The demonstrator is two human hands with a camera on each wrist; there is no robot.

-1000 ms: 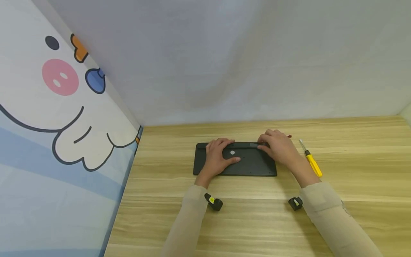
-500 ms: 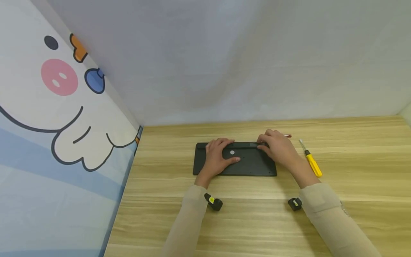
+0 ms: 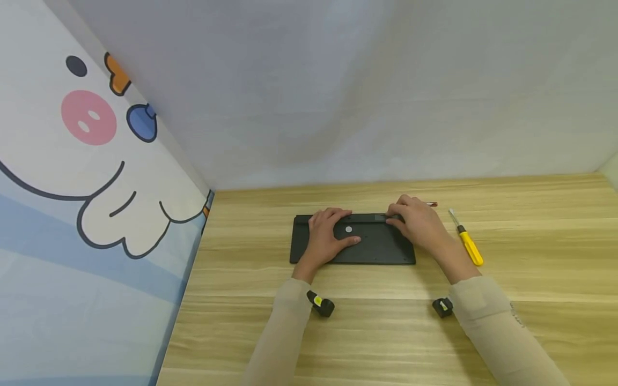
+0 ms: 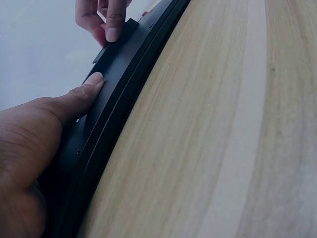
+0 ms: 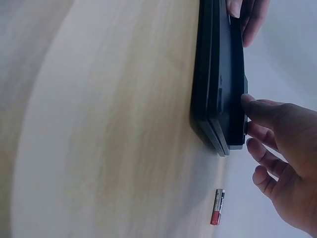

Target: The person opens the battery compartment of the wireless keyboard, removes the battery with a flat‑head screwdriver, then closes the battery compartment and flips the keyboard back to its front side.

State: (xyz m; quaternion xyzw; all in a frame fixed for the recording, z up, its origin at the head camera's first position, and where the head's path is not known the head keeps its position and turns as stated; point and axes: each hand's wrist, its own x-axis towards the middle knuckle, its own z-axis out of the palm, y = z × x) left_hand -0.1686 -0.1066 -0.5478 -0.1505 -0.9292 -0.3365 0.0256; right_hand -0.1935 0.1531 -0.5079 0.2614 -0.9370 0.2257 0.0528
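A black keyboard [image 3: 381, 249] lies face down on the wooden table, with a small white round sticker [image 3: 348, 229] on its back. A raised ridge [image 3: 362, 218] runs along its far edge. My left hand [image 3: 324, 238] rests spread over the left half, fingers reaching the ridge and thumb lying flat on the back. At the right end of the ridge, my right hand [image 3: 419, 221] pinches the keyboard between thumb and fingers. In the right wrist view, the thumb of the right hand [image 5: 292, 144] presses the ridge from one side, with fingertips at the other.
Behind the right hand lies a red and silver battery [image 5: 217, 207]. Farther right is a screwdriver [image 3: 470, 246] with a yellow handle. A pale wall [image 3: 347, 107] rises behind the table, and a cartoon-printed panel [image 3: 145, 225] stands at the left.
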